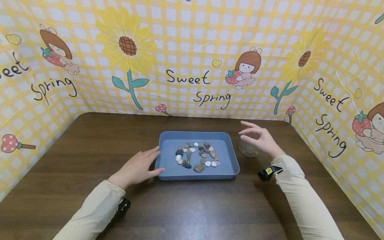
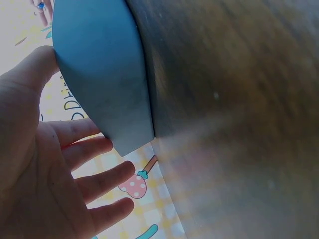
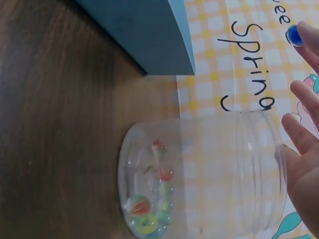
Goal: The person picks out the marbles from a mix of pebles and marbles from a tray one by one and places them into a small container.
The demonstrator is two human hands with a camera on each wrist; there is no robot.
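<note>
My right hand (image 1: 262, 140) pinches a blue marble (image 3: 295, 36) between thumb and index finger, its other fingers spread over the mouth of a clear jar (image 3: 209, 174). At the bottom of that jar lie several marbles (image 3: 139, 204), some orange and some green-yellow. My left hand (image 1: 138, 169) rests at the left end of a blue-grey tray (image 1: 196, 177), thumb and fingertips at its rim, fingers spread. Inside the tray, small pebbles (image 1: 178, 157) form a broken ring around more stones, with a large grey-brown stone (image 1: 198, 168) at the front.
The jar stands just right of the tray on a dark wooden table (image 1: 192, 203). A yellow checked cloth (image 1: 186, 43) with printed flowers and figures hangs behind and along both sides. A small green piece (image 1: 188, 161) lies among the pebbles.
</note>
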